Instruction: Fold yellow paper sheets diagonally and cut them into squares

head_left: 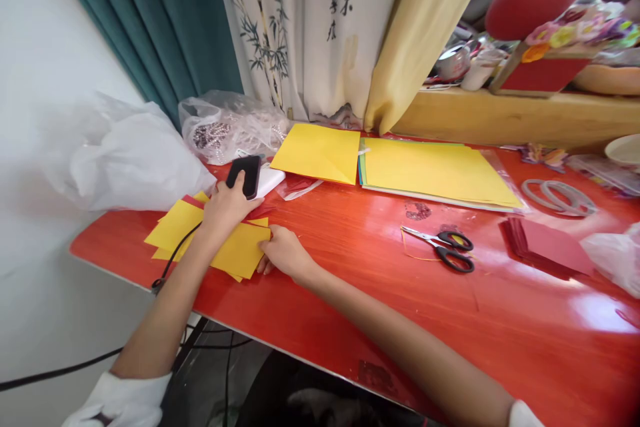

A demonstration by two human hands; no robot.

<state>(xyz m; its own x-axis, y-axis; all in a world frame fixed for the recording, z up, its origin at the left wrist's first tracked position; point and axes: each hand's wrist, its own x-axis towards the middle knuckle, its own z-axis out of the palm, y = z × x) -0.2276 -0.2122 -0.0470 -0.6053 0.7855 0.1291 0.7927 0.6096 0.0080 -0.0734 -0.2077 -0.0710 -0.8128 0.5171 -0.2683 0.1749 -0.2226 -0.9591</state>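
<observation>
My left hand (pixel 231 203) is on a black phone (pixel 245 175), its index finger lying along the dark face and its thumb out to the right side. A white box-like item (pixel 271 180) sits just beside the phone, partly hidden. Below the left wrist, yellow paper sheets (pixel 243 250) lie in a loose, overlapping pile, with a bit of red paper showing at the back. My right hand (pixel 286 253) is closed at the right edge of this pile, its fingertips pinching the yellow paper. A black cable (pixel 177 250) crosses the pile beside my left forearm.
White plastic bags (pixel 135 153) fill the left back. Large yellow sheets (pixel 320 152) and a stack of coloured paper (pixel 440 170) lie along the back. Black-handled scissors (pixel 445 247), red paper (pixel 545 247) and a clear coiled band (pixel 560 197) are to the right.
</observation>
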